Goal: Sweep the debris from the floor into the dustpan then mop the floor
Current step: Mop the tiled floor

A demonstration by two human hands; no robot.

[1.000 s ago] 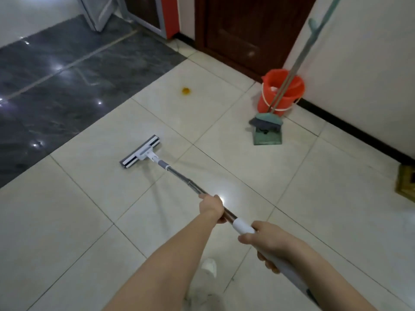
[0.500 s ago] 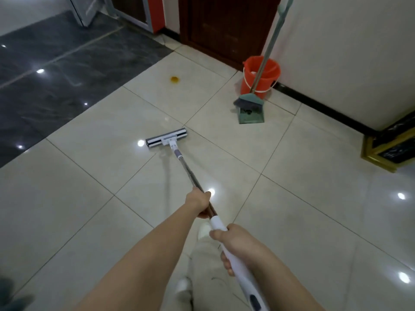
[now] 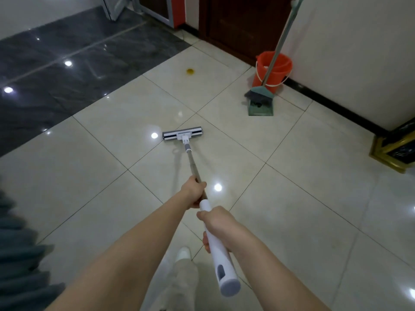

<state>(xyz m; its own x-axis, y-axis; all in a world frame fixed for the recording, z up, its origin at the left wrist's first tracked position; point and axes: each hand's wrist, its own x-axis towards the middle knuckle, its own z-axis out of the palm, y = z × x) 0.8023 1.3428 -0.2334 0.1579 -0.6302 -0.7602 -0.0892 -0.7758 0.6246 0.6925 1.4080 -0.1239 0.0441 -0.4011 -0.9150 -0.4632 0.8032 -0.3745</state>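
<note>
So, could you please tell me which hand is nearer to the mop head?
Left. The left hand grips the metal pole, closer to the mop head; the right hand holds the white grip behind it, farther back.

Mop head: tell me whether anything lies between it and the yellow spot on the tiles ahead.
Nothing visible does. Only bare pale tile lies between the mop head and the yellow spot. The green dustpan and orange bucket stand off to the right, clear of that path.
</note>
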